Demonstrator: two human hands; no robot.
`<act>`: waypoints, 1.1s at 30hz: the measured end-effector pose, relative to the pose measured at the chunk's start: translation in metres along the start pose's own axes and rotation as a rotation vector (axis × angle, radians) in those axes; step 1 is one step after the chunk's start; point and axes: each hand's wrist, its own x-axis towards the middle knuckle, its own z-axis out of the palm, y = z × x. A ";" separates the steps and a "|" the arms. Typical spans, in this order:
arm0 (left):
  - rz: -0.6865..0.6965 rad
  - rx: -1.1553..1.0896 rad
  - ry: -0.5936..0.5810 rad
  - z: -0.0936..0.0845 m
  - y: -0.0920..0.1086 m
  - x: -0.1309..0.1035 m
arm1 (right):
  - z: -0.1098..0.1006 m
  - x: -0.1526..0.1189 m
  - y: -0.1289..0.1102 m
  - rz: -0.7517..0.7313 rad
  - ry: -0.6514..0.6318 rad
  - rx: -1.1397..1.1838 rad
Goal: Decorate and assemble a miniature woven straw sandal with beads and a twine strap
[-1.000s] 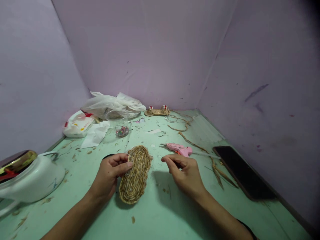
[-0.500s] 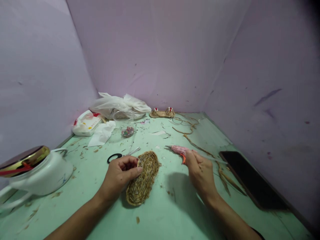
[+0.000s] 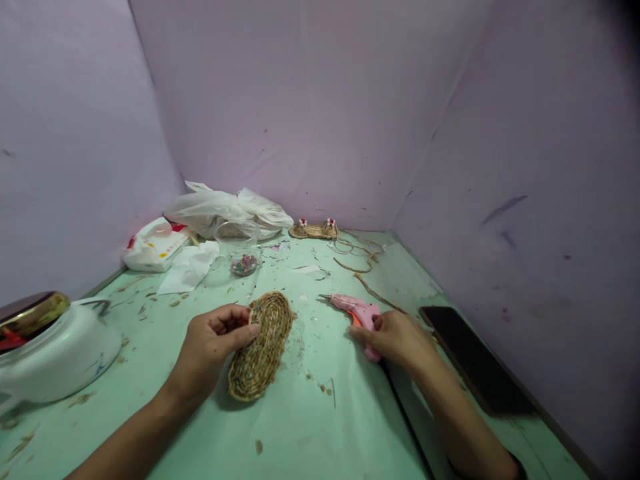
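Note:
An oval sole of coiled, woven straw [image 3: 265, 350] is tilted just above the green table, its left edge pinched between the thumb and fingers of my left hand [image 3: 216, 340]. To its right is a pink glue gun [image 3: 357, 310] with an orange trigger, its metal tip pointing left towards the sole. My right hand [image 3: 393, 337] has its thumb and fingers closed on the gun's handle. A dark cord runs from the handle down to the front edge of the view.
On the green table [image 3: 300, 440] lie a black phone [image 3: 475, 360] at right, straw strands [image 3: 377, 292], a small bead dish [image 3: 244, 265], a plastic bag [image 3: 230, 212], tissue [image 3: 190, 267] and a beaded straw piece [image 3: 314, 231]. A white pot [image 3: 65, 353] stands at left.
My right hand has shifted its grasp from the top of the glue gun to its handle. The view has turned slightly right. The black-handled scissors are out of sight.

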 end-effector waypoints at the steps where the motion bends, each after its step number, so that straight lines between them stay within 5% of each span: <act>1: -0.004 -0.001 0.002 0.000 0.000 0.000 | 0.002 0.001 0.000 -0.003 -0.024 0.068; 7: -0.003 0.022 0.020 0.000 0.001 0.000 | 0.010 0.006 -0.001 0.044 -0.081 0.523; 14: 0.002 0.020 0.036 0.000 0.004 0.003 | 0.006 -0.017 -0.027 -0.117 -0.144 1.027; 18: 0.037 0.067 0.032 0.000 0.005 0.001 | 0.011 -0.033 -0.036 -0.302 -0.241 1.079; 23: 0.038 0.112 0.029 0.002 0.008 -0.003 | 0.021 -0.045 -0.038 -0.469 -0.168 0.969; 33: 0.085 0.247 0.074 0.005 0.012 -0.007 | 0.022 -0.054 -0.041 -0.585 -0.207 0.744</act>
